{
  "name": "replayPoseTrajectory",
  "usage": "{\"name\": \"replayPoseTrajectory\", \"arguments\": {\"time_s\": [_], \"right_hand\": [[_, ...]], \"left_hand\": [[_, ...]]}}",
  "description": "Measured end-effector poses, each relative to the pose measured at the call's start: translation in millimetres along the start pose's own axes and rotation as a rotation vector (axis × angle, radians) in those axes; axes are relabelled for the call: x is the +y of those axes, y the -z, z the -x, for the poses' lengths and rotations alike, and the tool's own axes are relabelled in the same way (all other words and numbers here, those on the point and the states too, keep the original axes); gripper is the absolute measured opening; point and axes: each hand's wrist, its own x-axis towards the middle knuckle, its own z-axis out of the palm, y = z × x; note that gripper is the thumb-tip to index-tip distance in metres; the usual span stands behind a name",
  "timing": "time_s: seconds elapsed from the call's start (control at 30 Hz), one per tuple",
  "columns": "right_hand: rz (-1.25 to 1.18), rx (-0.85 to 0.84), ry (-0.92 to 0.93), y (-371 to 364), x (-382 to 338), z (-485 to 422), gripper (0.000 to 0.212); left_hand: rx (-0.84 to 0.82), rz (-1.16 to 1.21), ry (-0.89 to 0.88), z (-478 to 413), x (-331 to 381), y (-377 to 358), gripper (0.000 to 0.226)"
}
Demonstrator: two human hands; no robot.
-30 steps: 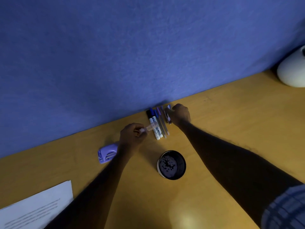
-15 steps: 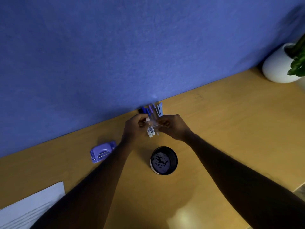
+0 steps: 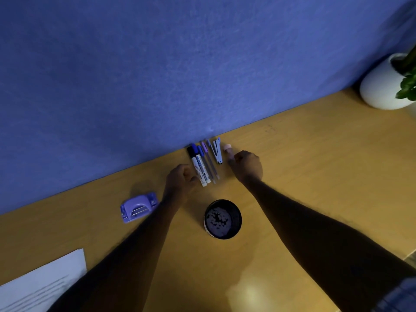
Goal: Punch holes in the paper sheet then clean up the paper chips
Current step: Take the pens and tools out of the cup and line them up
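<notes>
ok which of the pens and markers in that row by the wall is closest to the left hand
The white marker with the black cap, at the left end of the row. Its lower tip lies right beside the left hand; the thinner pens lie further right.

blue felt-looking wall (image 3: 157,64) up top, yellowish wood bench (image 3: 304,165), lilac hole punch (image 3: 138,207) left of centre, black tub (image 3: 222,219) with pale speckled chips, white pot (image 3: 382,86) upper right, white lined paper (image 3: 42,287) lower left

- White-barrelled markers (image 3: 200,167) and thin pens (image 3: 210,162) lined up against the blue felt partition (image 3: 180,64)
- Small stapler (image 3: 217,151) beside them
- Round white plant pot (image 3: 382,86) on the yellow wooden desk (image 3: 315,165)
</notes>
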Motion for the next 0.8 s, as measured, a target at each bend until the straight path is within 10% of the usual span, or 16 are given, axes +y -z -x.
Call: {"name": "replayPoseTrajectory", "arguments": {"time_s": [0.8], "right_hand": [[-0.016, -0.082, -0.041, 15, -7, 6, 0.074]], "left_hand": [[-0.054, 0.012, 0.0, 9, -2, 13, 0.042]]}}
